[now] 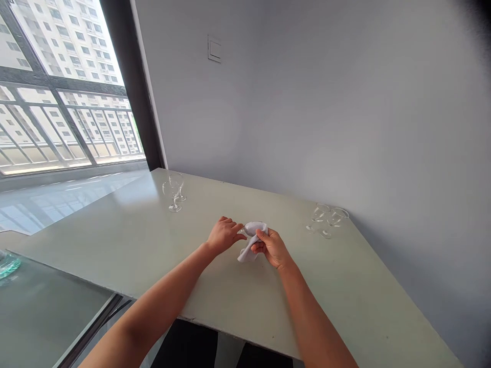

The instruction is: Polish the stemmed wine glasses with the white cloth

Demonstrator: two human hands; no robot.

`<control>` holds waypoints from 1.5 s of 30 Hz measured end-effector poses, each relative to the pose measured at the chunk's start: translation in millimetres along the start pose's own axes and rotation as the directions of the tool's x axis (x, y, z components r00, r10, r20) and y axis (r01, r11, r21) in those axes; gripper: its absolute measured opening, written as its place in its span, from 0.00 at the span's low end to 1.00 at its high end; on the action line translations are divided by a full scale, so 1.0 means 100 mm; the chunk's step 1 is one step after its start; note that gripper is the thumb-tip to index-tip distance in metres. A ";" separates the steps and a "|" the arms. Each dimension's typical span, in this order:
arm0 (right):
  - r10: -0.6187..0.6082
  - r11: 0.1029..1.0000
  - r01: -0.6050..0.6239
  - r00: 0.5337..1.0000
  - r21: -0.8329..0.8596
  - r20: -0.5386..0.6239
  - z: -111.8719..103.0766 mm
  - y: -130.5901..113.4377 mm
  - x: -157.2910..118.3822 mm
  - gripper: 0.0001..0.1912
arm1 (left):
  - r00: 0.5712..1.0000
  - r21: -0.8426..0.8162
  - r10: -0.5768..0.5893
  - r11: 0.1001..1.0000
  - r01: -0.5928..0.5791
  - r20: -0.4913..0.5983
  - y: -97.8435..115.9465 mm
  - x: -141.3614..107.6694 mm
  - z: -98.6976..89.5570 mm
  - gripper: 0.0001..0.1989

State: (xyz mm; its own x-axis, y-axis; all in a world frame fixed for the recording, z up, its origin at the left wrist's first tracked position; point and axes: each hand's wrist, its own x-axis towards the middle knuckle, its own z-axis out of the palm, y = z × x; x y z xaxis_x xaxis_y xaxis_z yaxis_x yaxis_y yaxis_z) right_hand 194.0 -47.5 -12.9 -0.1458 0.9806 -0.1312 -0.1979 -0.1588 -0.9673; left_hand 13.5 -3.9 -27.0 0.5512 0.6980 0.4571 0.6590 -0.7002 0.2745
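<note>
Just below the middle of the frame, a wine glass [253, 228] lies on its side between the person's two hands, its bowl toward the right, above a pale, glossy counter [153, 245]. The left hand [225, 236] pinches its stem end between thumb and fingers; the foot is hidden by that hand. The right hand [271, 249] grips a white cloth [248, 254] at the bowl's mouth, thumb on top and fingers curled underneath. Part of the cloth hangs below the glass; whether some of it is tucked inside the bowl, I cannot tell.

Left of centre, two clear stemmed glasses [175, 207] stand upright close together near the counter's far edge, one partly behind the other. Right of centre, near the wall [345, 102], another pair of stemmed glasses [334, 220] stands side by side. A light switch [215, 49] is on the wall at upper centre. The upper left shows a dark-framed window [132, 76] with a railing [103, 109] and an apartment building [72, 38] outside. A greenish glass object [8, 265], cut off by the left edge, sits on a darker glass surface [49, 312] at lower left.
</note>
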 end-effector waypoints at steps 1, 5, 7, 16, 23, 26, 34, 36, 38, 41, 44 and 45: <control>0.005 0.997 0.002 0.996 -0.083 0.085 -0.01 -0.02 -0.02 0.17 | 1.000 -0.025 -0.001 1.000 0.001 0.010 -0.02 -0.01 -0.01 0.19; 0.091 0.914 0.026 0.959 -0.405 0.268 -0.12 -0.18 -0.16 0.16 | 0.972 -0.331 -0.075 0.932 0.147 0.222 -0.04 -0.02 -0.08 0.19; 0.122 0.887 0.053 0.932 -0.459 0.343 -0.20 -0.27 -0.22 0.13 | 0.908 -0.516 -0.035 0.814 0.268 0.417 -0.01 -0.01 -0.12 0.20; -0.043 0.904 0.184 0.938 -0.386 0.344 -0.47 -0.40 -0.26 0.11 | 0.772 -0.743 0.150 0.432 0.510 0.617 0.04 0.03 -0.27 0.15; -0.351 0.848 0.240 0.922 -0.472 -0.162 -0.69 -0.24 -0.05 0.15 | 0.803 -0.681 -0.107 0.471 0.561 0.587 -0.03 0.00 -0.19 0.13; -0.552 0.701 0.277 0.794 -0.657 -0.254 -0.67 -0.25 -0.03 0.22 | 0.798 -0.645 -0.233 0.485 0.590 0.555 -0.06 0.01 -0.12 0.12; -0.777 -0.034 0.389 0.569 -0.921 0.269 -0.15 -0.16 -0.14 0.25 | 0.804 -0.436 -0.475 0.676 0.594 0.358 -0.07 0.00 -0.05 0.12; -0.646 -0.134 0.462 0.630 -0.877 0.431 0.02 -0.06 -0.12 0.23 | 0.836 -0.329 -0.483 0.770 0.547 0.261 -0.03 0.00 -0.06 0.12; -0.547 -0.185 0.505 0.660 -0.843 0.515 0.15 0.01 -0.09 0.21 | 0.874 -0.193 -0.456 0.854 0.483 0.167 0.02 -0.01 -0.06 0.13; -0.553 -0.198 0.464 0.675 -0.863 0.489 0.25 0.05 -0.05 0.19 | 0.920 -0.057 -0.369 0.924 0.378 0.132 0.10 -0.02 -0.07 0.16; -0.595 -0.160 0.388 0.696 -0.908 0.402 0.25 0.02 -0.02 0.15 | 0.962 -0.001 -0.228 0.973 0.230 0.153 0.18 -0.04 -0.06 0.27; -0.599 -0.121 0.361 0.716 -0.925 0.358 0.23 0.02 0.00 0.14 | 0.970 0.013 -0.176 0.984 0.176 0.167 0.21 -0.05 -0.05 0.30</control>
State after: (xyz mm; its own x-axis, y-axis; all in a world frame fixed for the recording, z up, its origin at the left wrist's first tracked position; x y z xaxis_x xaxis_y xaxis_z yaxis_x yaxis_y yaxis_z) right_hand 171.2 -50.9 -9.5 -0.3332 0.7564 0.5629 0.8674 0.4799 -0.1314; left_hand 21.9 -22.4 -19.1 0.5040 0.8255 0.2541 0.7528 -0.5640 0.3395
